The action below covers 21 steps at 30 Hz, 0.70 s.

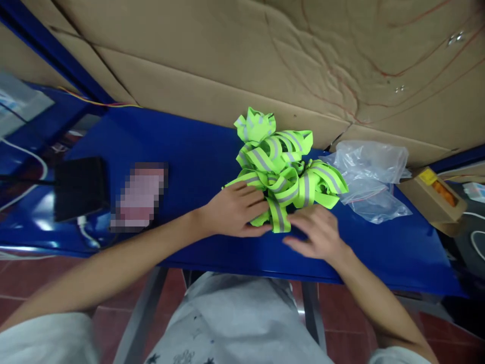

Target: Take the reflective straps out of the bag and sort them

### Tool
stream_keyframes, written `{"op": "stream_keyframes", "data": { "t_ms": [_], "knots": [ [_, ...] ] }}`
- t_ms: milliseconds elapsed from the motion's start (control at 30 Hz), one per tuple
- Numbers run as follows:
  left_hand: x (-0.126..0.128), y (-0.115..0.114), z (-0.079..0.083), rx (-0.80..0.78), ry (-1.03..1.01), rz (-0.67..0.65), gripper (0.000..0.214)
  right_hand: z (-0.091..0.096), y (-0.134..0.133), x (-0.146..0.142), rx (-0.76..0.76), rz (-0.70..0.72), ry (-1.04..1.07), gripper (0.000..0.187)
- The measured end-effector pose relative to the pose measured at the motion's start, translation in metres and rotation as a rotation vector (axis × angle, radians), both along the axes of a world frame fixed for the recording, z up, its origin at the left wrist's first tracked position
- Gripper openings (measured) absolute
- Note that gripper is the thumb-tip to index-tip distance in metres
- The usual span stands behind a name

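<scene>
A heap of neon yellow-green reflective straps [278, 156], each with a grey stripe down its middle, lies loosely looped on the blue table. At the near left of the heap, my left hand [237, 210] has its fingers curled over a strap and its thumb at the strap's loose end. My right hand [316, 230] is just right of that end, thumb and fingers apart and a little blurred, with nothing seen between them. Crumpled clear plastic bags [369, 177] lie right of the heap.
On the left of the blue table [189, 151] are a pixelated flat object [140, 197] and a black box [80, 189] with cables. An open cardboard box [434, 202] stands at right. Brown cardboard [212, 40] lines the back.
</scene>
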<state>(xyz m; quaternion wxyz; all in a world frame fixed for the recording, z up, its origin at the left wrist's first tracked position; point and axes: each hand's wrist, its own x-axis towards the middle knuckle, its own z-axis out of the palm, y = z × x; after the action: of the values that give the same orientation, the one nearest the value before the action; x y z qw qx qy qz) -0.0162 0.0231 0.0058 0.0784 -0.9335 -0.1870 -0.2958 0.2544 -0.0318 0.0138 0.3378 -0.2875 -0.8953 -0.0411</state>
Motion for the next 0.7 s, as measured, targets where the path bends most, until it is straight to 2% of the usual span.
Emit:
{"op": "stream_keyframes", "data": {
  "t_ms": [67,133,233,300,367,467,533,600,700],
  "knots": [
    [0.003,-0.008,-0.005,-0.005,0.121,0.045,0.032,-0.006,-0.004,-0.017,0.033,0.056,-0.177,0.035],
    [0.004,-0.015,-0.008,-0.006,0.215,0.095,0.031,-0.012,-0.002,-0.026,0.059,0.032,-0.241,0.033],
    [0.002,-0.022,-0.012,-0.011,0.246,0.141,0.031,-0.015,0.006,-0.019,0.029,-0.006,-0.2,0.029],
    [0.0,-0.025,-0.013,-0.151,0.15,0.144,0.03,-0.012,0.011,-0.006,-0.008,-0.051,-0.139,0.028],
    [-0.002,-0.026,-0.01,-0.458,-0.053,0.135,0.03,-0.005,0.013,0.006,-0.019,-0.139,-0.086,0.031],
    [-0.002,-0.019,-0.003,-1.041,-0.474,0.06,0.024,0.004,0.006,0.016,0.046,-0.212,0.023,0.038],
    [0.0,-0.012,0.002,-1.401,-0.748,-0.03,0.02,0.006,-0.005,0.017,0.097,-0.146,0.1,0.037],
    [0.002,-0.007,0.007,-1.692,-0.946,-0.11,0.02,0.002,-0.017,0.014,0.12,-0.032,0.097,0.035],
    [0.004,-0.005,0.01,-1.955,-1.034,-0.217,0.025,-0.012,-0.026,0.007,0.11,0.117,0.008,0.036]
  ]
}}
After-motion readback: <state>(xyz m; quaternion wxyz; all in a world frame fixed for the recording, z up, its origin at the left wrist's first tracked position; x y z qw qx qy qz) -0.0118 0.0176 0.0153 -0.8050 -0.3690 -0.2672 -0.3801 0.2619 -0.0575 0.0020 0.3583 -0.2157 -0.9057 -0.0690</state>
